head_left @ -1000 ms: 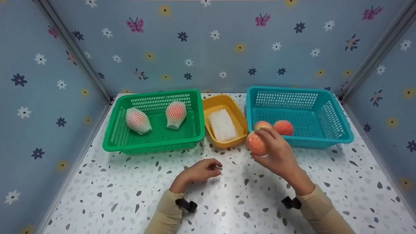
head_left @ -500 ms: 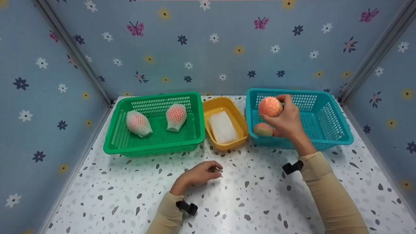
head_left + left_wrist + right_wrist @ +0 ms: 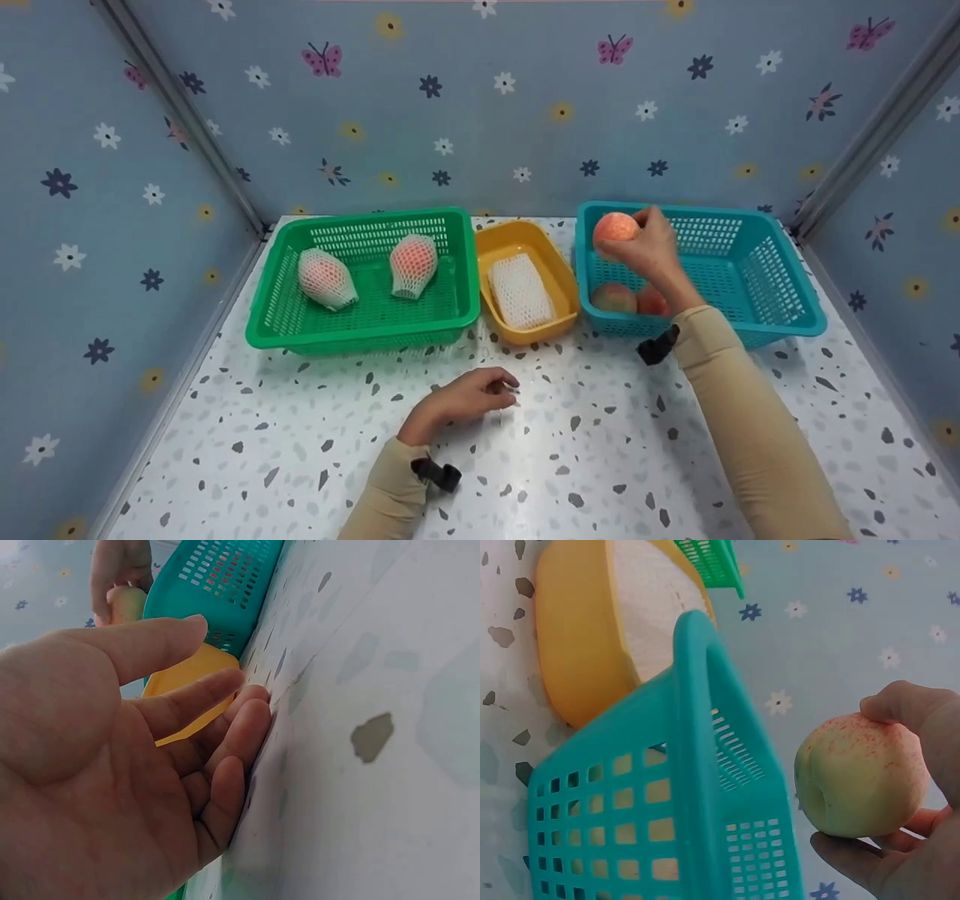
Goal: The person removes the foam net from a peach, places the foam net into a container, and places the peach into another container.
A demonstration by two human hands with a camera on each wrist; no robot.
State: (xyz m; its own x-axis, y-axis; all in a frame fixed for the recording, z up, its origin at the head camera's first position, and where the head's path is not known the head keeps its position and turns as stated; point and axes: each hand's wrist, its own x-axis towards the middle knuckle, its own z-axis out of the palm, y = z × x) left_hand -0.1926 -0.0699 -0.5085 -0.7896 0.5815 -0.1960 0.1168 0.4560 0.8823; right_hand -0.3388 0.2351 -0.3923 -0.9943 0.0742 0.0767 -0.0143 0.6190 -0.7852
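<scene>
My right hand (image 3: 649, 247) holds a peach (image 3: 615, 231) over the back left part of the teal basket (image 3: 772, 328). In the right wrist view, thumb and fingers grip this yellow-pink peach (image 3: 859, 780) from its sides, above the basket's rim. Two more peaches, one greenish (image 3: 613, 298) and one redder (image 3: 652, 301), lie at the basket's front left, the redder partly behind my wrist. My left hand (image 3: 466, 396) rests on the speckled table, fingers loosely curled; the left wrist view shows its palm (image 3: 112, 802) holding nothing.
Left of the teal basket stands a yellow bin (image 3: 564, 319) with white foam fruit nets (image 3: 521, 291) inside. The green basket (image 3: 367, 335) at the left holds two peaches in foam nets, one at its left (image 3: 324, 276) and one (image 3: 414, 264) farther right. Patterned walls enclose the table's back and sides.
My right hand has carried the peach from the teal basket's front left corner up and back over the basket. My left hand has stayed in place.
</scene>
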